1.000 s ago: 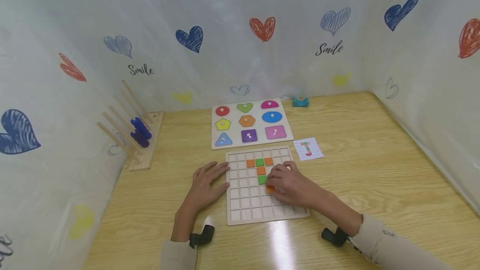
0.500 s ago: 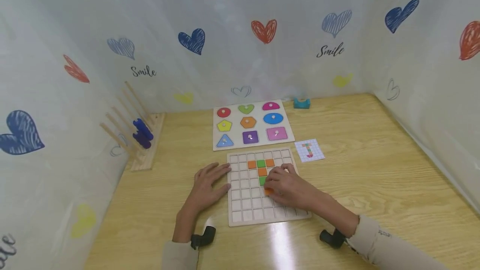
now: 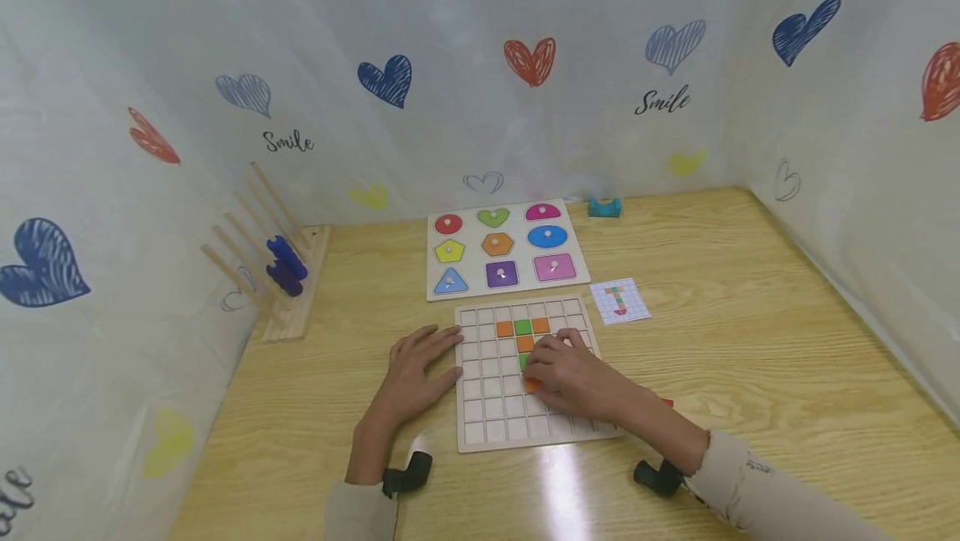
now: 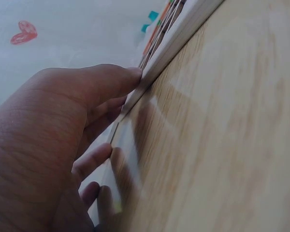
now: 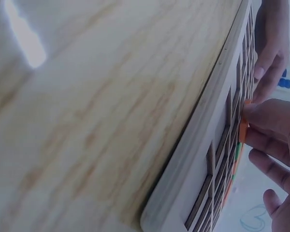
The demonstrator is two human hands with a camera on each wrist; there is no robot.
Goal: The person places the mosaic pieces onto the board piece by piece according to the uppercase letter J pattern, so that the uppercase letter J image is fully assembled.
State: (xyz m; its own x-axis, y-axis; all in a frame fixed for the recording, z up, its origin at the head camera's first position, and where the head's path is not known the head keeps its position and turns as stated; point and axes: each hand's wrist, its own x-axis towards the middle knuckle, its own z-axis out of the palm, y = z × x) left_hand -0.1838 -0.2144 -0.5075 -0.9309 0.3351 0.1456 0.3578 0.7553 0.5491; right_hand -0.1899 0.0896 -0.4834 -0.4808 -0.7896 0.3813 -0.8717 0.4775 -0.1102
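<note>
A wooden grid board [image 3: 471,431] lies on the table, with orange and green square tiles in several cells: a row with a green tile [image 3: 522,327] between two orange ones, and a column going down from it. My right hand [image 3: 576,376] pinches another orange square tile [image 5: 243,129] between thumb and fingers, close over the cell below the lower green tile [image 3: 523,362]. My left hand [image 3: 411,381] rests at the board's left edge, fingers spread and relaxed; in the left wrist view its thumb [image 4: 113,82] touches the board's side.
Behind the board lies a shape puzzle [image 3: 510,289] with knobbed pieces. A pattern card [image 3: 633,308] lies to its right, near a teal piece [image 3: 604,207]. A peg stand [image 3: 300,320] with blue pieces is at left. A red piece [image 3: 667,402] shows past my right forearm.
My right hand has shifted slightly left with the orange tile, now in line with the column. A red piece has come into view beside the right forearm. The left hand keeps its place.
</note>
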